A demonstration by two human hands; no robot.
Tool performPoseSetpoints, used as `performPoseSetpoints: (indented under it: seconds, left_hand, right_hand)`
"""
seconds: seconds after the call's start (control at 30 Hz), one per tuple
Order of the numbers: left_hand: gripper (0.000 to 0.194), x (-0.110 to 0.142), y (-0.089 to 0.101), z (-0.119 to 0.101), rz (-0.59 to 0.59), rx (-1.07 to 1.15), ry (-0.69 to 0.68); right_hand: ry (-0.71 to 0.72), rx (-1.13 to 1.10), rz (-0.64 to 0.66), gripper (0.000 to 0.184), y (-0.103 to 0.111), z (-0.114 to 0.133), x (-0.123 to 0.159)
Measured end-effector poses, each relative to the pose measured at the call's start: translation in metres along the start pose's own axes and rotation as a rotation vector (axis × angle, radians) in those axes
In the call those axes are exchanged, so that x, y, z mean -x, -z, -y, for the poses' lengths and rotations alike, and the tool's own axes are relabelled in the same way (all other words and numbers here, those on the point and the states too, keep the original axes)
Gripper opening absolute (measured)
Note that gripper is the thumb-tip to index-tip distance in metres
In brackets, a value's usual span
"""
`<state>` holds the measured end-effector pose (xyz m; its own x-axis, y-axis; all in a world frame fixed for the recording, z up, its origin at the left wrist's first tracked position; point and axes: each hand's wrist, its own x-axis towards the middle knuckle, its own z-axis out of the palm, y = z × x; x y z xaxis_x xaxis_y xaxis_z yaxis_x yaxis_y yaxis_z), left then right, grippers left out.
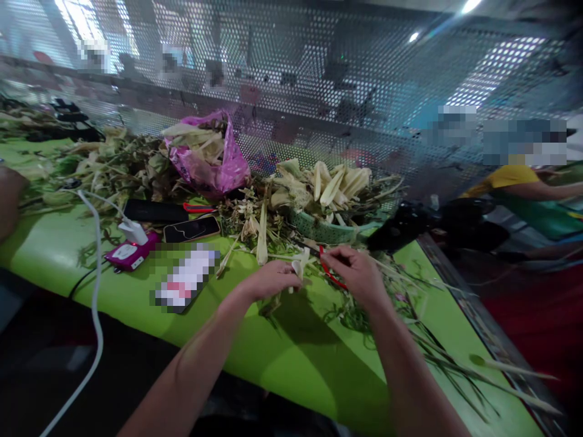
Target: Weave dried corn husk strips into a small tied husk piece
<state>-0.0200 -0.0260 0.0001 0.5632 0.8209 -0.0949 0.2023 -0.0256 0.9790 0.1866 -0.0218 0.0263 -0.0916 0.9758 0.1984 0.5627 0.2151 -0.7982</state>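
My left hand (277, 278) is closed on a pale, whitish plant piece (299, 267), whose upper end sticks out above the fingers. Just to the right, my right hand (355, 273) has its fingers round the red handles of scissors (334, 278). The dark blades point left, towards the plant piece, and are partly lost among the stalks. Behind both hands, a green perforated basket (314, 227) holds a heap of pale, husk-like plant pieces (332, 185). Green stalk trimmings (355, 315) lie under my right wrist.
Left of my hands are a lit phone (186, 279), a dark phone (191, 230) and a purple socket block (132, 250) with a white cable (96, 267). Behind stand a pink bag (214, 167) and wilted plants (127, 161). Long stems (492, 376) lie right.
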Motion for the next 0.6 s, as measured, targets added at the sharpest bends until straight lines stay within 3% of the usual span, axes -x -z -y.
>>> performPoseSetpoints:
  seconds: [0.1, 0.23, 0.37, 0.47, 0.6]
  left_hand:
    - [0.011, 0.0, -0.001, -0.002, -0.005, 0.048, -0.004]
    - [0.009, 0.0, -0.002, -0.003, -0.003, 0.143, 0.014]
    - [0.01, 0.001, -0.003, 0.0, 0.0, 0.36, 0.027]
    - [0.011, 0.001, -0.003, 0.003, -0.019, 0.51, 0.046]
    - [0.011, -0.001, -0.006, 0.006, -0.04, 0.546, 0.069]
  right_hand:
    - [-0.041, -0.26, 0.15, 0.028, -0.017, 0.004, 0.001]
    - [-0.023, -0.474, 0.073, 0.024, -0.031, 0.007, 0.005]
    - [0.019, -0.575, 0.064, 0.023, -0.031, 0.009, 0.009]
    - [0.029, -0.637, 0.137, 0.02, -0.029, 0.013, 0.011]
    - [0.056, -0.617, 0.208, 0.017, -0.027, 0.016, 0.012]
